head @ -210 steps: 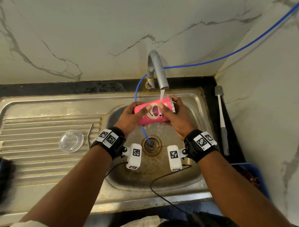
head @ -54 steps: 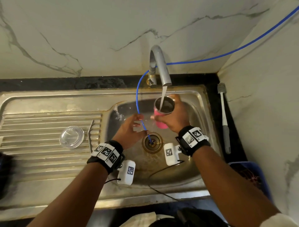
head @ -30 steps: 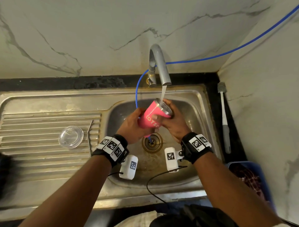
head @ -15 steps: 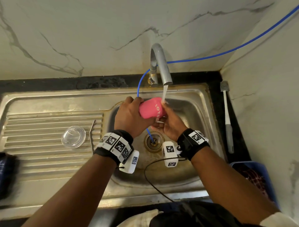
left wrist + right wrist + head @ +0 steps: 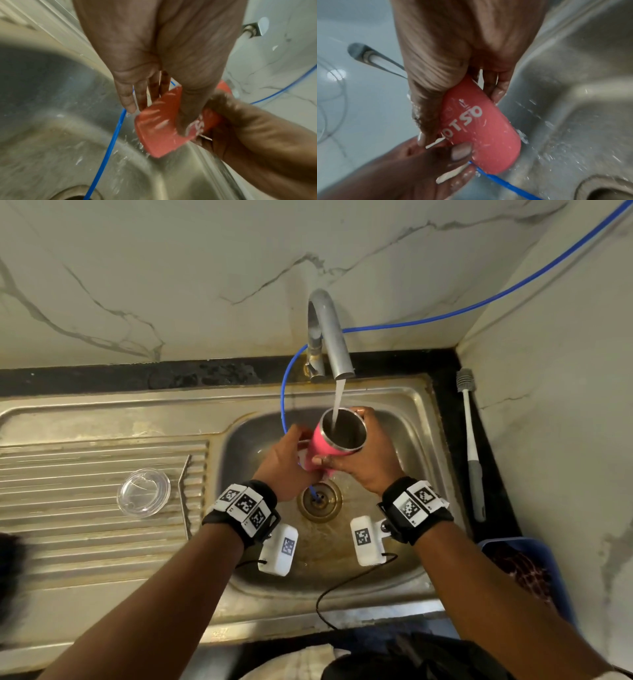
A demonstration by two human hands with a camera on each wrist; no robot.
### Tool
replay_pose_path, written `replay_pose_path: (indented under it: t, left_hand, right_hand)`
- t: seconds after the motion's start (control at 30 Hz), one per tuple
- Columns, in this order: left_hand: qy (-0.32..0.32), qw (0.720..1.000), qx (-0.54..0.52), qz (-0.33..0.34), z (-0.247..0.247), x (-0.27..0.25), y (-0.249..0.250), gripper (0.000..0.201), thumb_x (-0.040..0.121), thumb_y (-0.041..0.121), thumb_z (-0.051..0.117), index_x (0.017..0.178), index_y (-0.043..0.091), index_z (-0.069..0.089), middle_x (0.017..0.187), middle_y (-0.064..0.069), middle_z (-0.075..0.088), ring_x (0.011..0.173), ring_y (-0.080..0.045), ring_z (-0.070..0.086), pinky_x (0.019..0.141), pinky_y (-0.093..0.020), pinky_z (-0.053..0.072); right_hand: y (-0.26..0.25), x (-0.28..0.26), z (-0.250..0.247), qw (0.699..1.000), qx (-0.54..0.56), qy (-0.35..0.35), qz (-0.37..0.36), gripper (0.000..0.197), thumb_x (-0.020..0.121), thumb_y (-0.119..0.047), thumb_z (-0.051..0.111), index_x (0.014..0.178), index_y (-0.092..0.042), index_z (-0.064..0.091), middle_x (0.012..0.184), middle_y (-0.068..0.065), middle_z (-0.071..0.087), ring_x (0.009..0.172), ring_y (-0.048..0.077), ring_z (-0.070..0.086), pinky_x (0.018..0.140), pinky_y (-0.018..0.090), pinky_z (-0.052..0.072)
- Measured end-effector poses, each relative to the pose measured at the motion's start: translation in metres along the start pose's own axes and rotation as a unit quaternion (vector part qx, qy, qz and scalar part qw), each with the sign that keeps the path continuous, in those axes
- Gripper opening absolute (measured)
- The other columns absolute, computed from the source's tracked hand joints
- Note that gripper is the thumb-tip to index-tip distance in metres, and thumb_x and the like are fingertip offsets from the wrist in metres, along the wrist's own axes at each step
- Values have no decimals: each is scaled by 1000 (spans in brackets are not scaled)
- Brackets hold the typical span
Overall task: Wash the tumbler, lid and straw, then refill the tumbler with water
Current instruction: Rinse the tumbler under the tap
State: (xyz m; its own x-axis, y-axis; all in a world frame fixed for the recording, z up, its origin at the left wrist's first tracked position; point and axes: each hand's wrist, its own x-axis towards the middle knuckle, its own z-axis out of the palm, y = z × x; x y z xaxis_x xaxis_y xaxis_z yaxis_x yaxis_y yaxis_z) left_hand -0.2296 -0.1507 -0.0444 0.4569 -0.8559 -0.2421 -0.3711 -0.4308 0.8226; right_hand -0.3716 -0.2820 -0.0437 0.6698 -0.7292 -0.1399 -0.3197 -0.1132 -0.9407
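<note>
The walls (image 5: 205,268) are white stone with thin grey lines. A black counter (image 5: 102,376) runs along the back. A shiny metal sink (image 5: 102,419) sits in it. A blue hose (image 5: 513,289) hangs across the corner.

Both forearms were bare. Each wrist wore a black strap (image 5: 416,510) with white coded tags, a white camera box (image 5: 278,550) and a black cable (image 5: 346,583).
</note>
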Motion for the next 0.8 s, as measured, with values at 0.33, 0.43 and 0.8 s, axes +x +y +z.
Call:
replay_pose_path:
  t: [0.33,0.43,0.8]
  left_hand:
    - [34,989,-137,-33,-39,50,22,70,101,3,56,163,14,27,162,-1,45,147,-16,45,122,-38,37]
    - [18,984,-168,-49,-39,60,32,69,104,-1,49,166,14,22,167,0,37,153,-12,35,125,-35,31]
    - [36,983,-176,-22,-34,63,36,73,99,-6,46,165,20,28,165,9,39,145,0,40,116,-39,46]
  right_hand:
    - [-26,26,-15,988,-136,7,-73,97,59,-35,104,139,-29,51,121,-14,69,104,-1,64,78,-3,41]
    - [-25,25,-22,981,-169,-54,-82,101,57,-38,105,141,-31,49,110,-24,64,95,-20,56,75,-6,37]
    - [-8,12,-26,980,-161,-20,-112,96,53,-40,106,133,-22,56,121,-12,67,106,-2,61,89,10,48]
